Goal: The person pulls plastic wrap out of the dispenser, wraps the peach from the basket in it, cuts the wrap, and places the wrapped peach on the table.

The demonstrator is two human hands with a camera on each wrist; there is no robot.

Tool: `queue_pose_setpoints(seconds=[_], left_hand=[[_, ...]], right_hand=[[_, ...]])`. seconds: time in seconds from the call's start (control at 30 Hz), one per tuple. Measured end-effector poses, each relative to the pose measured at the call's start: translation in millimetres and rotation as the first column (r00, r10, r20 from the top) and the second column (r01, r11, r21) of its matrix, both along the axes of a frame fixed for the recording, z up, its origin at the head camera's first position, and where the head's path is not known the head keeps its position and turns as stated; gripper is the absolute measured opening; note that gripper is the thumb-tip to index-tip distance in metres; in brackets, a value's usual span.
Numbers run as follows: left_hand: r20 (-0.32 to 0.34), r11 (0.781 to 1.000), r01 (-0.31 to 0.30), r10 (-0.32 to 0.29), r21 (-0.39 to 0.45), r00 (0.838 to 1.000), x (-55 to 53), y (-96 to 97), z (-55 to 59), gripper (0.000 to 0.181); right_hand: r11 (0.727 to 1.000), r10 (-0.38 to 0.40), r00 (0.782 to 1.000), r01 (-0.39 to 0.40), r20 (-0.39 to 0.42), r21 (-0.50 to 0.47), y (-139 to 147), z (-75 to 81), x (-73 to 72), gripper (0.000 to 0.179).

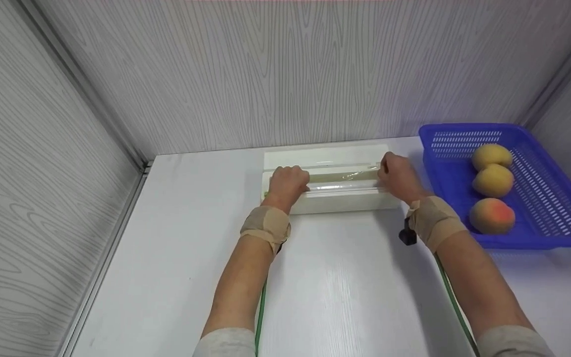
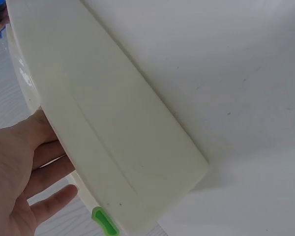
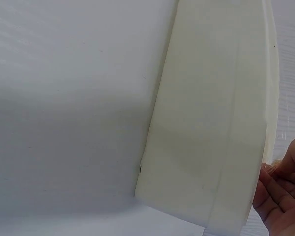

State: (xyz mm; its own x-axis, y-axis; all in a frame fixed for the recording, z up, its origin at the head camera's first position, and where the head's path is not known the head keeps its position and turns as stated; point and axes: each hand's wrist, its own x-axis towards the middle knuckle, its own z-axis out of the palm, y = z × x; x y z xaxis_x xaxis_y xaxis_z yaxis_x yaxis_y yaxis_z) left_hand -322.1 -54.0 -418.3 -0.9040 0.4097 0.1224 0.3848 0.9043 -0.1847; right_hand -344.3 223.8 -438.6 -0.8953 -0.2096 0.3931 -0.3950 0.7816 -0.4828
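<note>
A white cling film dispenser box (image 1: 345, 203) lies near the back wall with its lid (image 1: 325, 154) folded back. Clear, shiny cling film (image 1: 360, 175) stretches across its opening, above the roll (image 1: 340, 186). My left hand (image 1: 288, 184) is curled at the box's left part and grips the film there; its fingertips are hidden behind the box edge in the left wrist view. At the right end, my right hand (image 1: 398, 177) pinches the film, which bunches at the fingertips in the right wrist view. A green slider (image 2: 105, 221) sits on the box's left end.
Right of the box stands a blue plastic basket (image 1: 444, 198) holding three peaches (image 1: 493, 181). Grey wood-grain panels (image 1: 265, 74) rise at the back and sides of the white table (image 1: 325, 277). Green cables (image 1: 260, 317) run along both forearms.
</note>
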Motion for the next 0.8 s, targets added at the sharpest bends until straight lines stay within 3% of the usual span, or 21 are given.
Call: queue_pose_setpoints(seconds=[0.27,0.5,0.63,0.8], left_hand=[[-0.075,0.994,0.084,-0.089,-0.073,0.993,3.3,-1.0,0.8,0.014],[-0.017,0.996,0.086,-0.086,-0.036,0.996,3.2,-8.5,-1.1,0.017],[-0.016,0.996,0.088,-0.087,0.025,0.996,2.1,-16.1,-3.1,0.018],[-0.035,0.978,0.087,-0.082,0.187,0.996,2.4,-27.0,-7.7,0.013]], right_hand=[[1.000,-0.014,0.998,0.014,0.063,0.010,-2,4.3,1.2,0.004],[1.000,0.012,0.999,-0.012,0.031,0.004,-1,1.5,0.5,0.004],[1.000,0.027,0.999,-0.027,0.047,0.007,0,0.8,-0.7,0.003],[0.998,0.057,0.994,-0.060,0.095,0.023,3,-1.3,-1.3,0.014]])
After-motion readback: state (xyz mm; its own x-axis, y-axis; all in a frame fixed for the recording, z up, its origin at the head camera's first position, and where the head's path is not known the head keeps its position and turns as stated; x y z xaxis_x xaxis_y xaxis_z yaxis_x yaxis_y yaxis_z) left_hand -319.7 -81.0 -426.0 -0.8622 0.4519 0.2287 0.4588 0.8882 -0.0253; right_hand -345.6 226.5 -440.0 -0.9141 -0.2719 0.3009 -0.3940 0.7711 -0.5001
